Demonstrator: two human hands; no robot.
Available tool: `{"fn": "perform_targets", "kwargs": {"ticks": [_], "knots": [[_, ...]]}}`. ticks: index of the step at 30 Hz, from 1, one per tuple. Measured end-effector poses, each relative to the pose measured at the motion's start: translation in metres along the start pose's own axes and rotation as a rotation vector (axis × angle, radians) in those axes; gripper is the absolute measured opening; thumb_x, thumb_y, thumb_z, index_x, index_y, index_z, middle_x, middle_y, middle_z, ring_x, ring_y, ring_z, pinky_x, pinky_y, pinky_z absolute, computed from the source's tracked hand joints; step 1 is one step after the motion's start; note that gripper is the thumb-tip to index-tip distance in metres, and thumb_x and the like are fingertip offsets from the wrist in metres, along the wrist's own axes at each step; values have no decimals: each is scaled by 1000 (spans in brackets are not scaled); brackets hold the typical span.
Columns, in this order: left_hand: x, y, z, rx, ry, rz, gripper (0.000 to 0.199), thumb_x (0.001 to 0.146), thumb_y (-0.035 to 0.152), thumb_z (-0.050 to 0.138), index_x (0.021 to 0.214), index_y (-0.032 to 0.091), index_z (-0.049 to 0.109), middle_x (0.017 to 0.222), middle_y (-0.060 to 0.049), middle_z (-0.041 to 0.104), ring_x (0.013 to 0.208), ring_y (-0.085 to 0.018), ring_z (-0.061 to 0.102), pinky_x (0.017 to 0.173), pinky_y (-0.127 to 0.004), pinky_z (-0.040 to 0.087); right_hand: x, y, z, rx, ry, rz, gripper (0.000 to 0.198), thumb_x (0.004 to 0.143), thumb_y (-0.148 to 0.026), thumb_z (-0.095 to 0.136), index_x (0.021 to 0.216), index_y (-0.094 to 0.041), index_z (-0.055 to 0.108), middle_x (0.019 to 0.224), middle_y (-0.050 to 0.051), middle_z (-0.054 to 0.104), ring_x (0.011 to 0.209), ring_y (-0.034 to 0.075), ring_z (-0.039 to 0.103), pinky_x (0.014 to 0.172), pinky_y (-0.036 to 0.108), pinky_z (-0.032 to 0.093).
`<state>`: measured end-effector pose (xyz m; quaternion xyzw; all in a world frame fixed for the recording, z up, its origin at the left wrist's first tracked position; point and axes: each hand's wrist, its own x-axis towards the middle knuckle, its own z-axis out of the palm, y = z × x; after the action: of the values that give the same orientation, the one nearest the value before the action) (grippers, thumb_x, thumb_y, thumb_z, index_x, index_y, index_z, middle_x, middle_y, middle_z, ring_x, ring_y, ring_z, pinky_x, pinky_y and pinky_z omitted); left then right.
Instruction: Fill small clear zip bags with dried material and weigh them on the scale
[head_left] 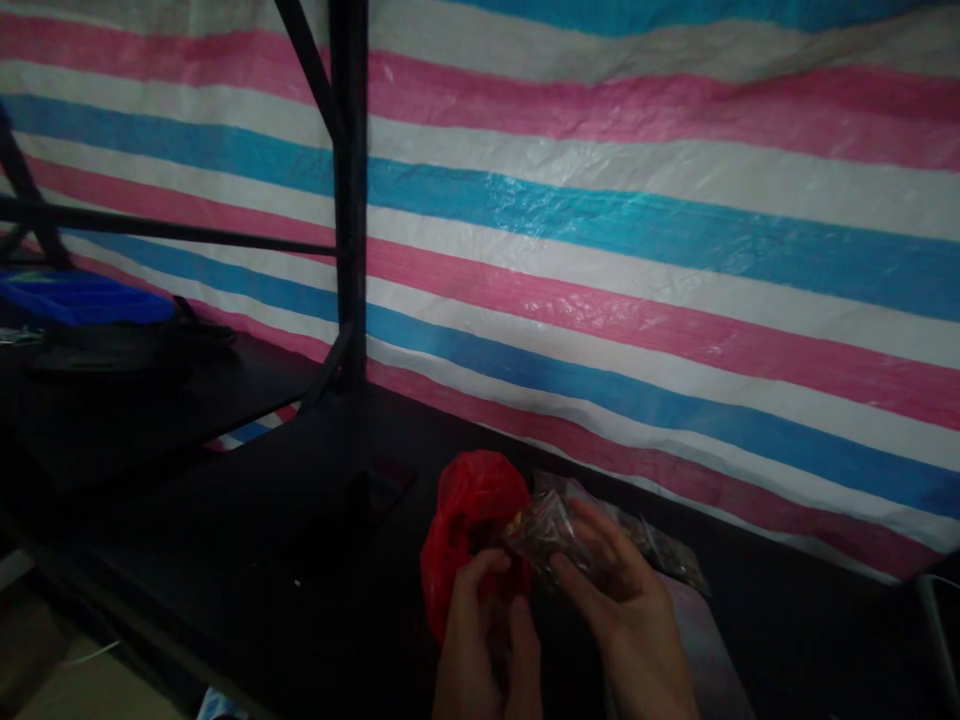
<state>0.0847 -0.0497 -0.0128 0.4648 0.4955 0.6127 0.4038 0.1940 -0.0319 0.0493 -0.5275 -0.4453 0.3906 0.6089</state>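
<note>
My right hand (630,610) pinches a small clear plastic bag (551,530) with brownish bits inside; what they are is too dim to make out. Its left end hangs beside the mouth of a crumpled red plastic bag (472,490), which stands on the black table. At the front of that red bag is my left hand (487,640), its thumb and forefinger curved and apart, with no held thing visible between them. Behind my right hand lie more clear bags (667,550) with dark contents. Partly under that hand sits a pale flat item (705,640).
On the black table (225,540) a dark flat object (390,475) lies left of the red bag. A black metal post (349,200) rises at the back. Farther left are a blue tray (82,295) and dark items. A striped plastic sheet (637,250) hangs behind.
</note>
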Motion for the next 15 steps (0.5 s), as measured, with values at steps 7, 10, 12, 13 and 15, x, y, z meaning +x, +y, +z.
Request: {"fn": "perform_targets", "kwargs": {"ticks": [7,10,12,13,15], "knots": [[13,2,4,-32,-212,-36,46,108,43,42,144,25,65,154,-8,63,145,-26,57,120,-46,49,-14,-3,-18,-29,-88,-11,53,75,-48,89,122,-25,79,127,11,80,120,33,75,105,45,60],[10,1,11,39,-205,5,45,109,40,40,143,28,67,154,-7,64,146,-27,57,123,-51,45,-18,-1,-31,-109,-40,-27,60,81,-64,81,127,-25,78,126,13,80,122,33,74,102,44,61],[5,3,19,86,-227,78,45,108,39,39,141,28,68,147,-9,68,140,-27,62,118,-51,51,-21,-2,-42,-158,19,-24,65,80,-72,77,124,-24,80,122,15,81,118,33,76,98,43,62],[3,5,22,102,-255,120,46,108,39,38,141,27,69,142,-11,71,135,-27,66,114,-49,56,-22,-3,-48,-176,37,-28,65,79,-74,77,120,-24,81,120,15,82,115,33,76,99,43,62],[-1,7,30,110,-319,190,47,108,40,37,140,26,69,131,-12,75,126,-26,71,104,-44,62,-25,-7,-59,-182,35,-37,59,79,-75,76,107,-24,84,116,13,82,108,31,78,97,41,62]]}}
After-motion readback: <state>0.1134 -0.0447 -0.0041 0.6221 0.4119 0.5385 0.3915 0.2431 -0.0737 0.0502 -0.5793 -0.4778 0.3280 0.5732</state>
